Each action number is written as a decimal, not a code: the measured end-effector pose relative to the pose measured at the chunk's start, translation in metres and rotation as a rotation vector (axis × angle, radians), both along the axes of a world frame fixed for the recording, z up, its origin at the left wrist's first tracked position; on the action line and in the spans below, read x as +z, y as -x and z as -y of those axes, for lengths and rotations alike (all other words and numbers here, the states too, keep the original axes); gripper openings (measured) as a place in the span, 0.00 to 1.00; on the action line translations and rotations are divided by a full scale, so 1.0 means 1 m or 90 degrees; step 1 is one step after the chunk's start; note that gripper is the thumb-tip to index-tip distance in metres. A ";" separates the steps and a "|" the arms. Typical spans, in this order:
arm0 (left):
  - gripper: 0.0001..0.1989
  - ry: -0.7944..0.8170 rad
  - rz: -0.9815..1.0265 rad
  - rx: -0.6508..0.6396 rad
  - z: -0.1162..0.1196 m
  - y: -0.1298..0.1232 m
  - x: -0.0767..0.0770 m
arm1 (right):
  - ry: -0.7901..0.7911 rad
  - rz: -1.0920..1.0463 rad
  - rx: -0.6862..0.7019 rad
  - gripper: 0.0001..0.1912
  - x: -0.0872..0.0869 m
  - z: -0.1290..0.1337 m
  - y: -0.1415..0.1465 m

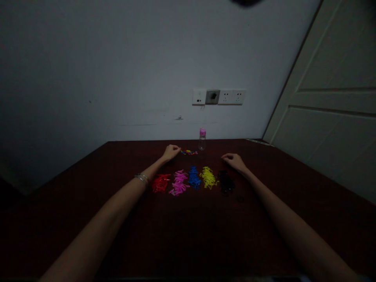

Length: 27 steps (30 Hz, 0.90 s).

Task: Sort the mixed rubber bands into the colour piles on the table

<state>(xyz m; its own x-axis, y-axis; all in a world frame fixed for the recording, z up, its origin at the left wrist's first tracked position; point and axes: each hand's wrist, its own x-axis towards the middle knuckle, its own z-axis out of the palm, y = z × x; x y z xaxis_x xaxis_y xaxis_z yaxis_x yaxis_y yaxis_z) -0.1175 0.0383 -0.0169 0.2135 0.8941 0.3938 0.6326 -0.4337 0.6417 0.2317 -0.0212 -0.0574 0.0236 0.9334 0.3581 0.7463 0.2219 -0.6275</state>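
My left hand (171, 152) is closed in a pinch at the left end of a short multicoloured strand (189, 152) lying on the table. Lower and to the right, my right hand (234, 160) rests with its fingers curled together; whatever they may hold is too small and dark to make out. Between my forearms sit loose piles of small thin bands or strips: a red pile (160, 183), a pink pile (179, 183), a blue pile (194, 178), a yellow pile (208, 178) and a black pile (226, 181). The black one is nearest my right hand.
A clear bottle with a pink cap (202, 139) stands upright behind the strand, close to the wall (141, 78). Sockets (232, 97) are set in the wall above. The dark reddish table (182, 235) is dimly lit. A pale panelled door (329, 109) is at right.
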 end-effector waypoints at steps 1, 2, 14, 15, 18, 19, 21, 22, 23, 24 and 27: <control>0.16 0.008 0.008 0.038 -0.006 0.017 -0.002 | 0.000 0.005 -0.001 0.15 0.001 0.000 0.000; 0.16 0.012 0.031 0.082 -0.010 0.032 -0.005 | 0.000 0.009 -0.001 0.15 0.001 0.001 0.000; 0.17 0.045 0.182 0.221 -0.020 0.075 -0.030 | 0.044 0.022 -0.012 0.12 0.009 -0.004 0.012; 0.17 0.046 0.184 0.219 -0.020 0.074 -0.030 | 0.042 0.028 -0.004 0.12 0.012 -0.006 0.018; 0.18 0.042 0.181 0.202 -0.017 0.074 -0.028 | 0.031 0.016 0.020 0.13 0.021 -0.014 0.044; 0.17 0.038 0.176 0.197 -0.015 0.074 -0.028 | 0.027 0.012 0.028 0.13 0.024 -0.018 0.054; 0.17 0.029 0.164 0.193 -0.012 0.074 -0.027 | 0.015 0.020 0.044 0.13 0.028 -0.027 0.072; 0.17 0.025 0.157 0.193 -0.011 0.074 -0.026 | 0.008 0.033 0.051 0.13 0.029 -0.032 0.079; 0.17 0.022 0.153 0.193 -0.010 0.073 -0.026 | 0.003 0.049 0.055 0.13 0.029 -0.037 0.086; 0.17 0.019 0.150 0.192 -0.009 0.073 -0.026 | 0.001 0.066 0.058 0.13 0.029 -0.041 0.092; 0.18 0.025 0.148 0.187 -0.009 0.072 -0.027 | 0.023 0.109 0.069 0.12 0.028 -0.051 0.106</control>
